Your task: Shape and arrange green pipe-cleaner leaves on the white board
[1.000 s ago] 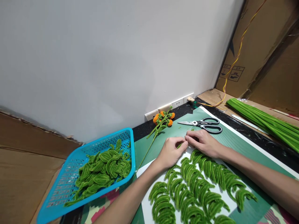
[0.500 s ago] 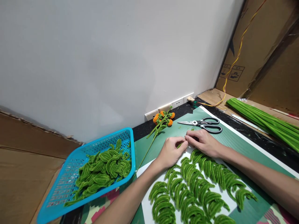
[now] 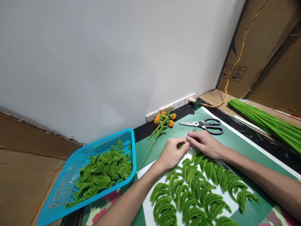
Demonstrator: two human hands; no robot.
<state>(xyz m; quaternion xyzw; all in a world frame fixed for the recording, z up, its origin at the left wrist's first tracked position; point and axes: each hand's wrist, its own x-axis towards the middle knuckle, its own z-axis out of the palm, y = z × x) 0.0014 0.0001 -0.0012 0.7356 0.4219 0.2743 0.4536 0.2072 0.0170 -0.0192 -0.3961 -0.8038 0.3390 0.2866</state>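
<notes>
My left hand and my right hand meet fingertip to fingertip over the green mat. Between them they pinch a small green pipe-cleaner piece, mostly hidden by the fingers. Just below the hands, several curved green pipe-cleaner leaves lie in rows on a white sheet. Black-handled scissors rest on the mat just beyond my right hand.
A blue plastic basket at the left holds several more green leaves. A stem with orange flowers lies by the wall sockets. A bundle of straight green pipe cleaners lies at the right, beside cardboard boxes.
</notes>
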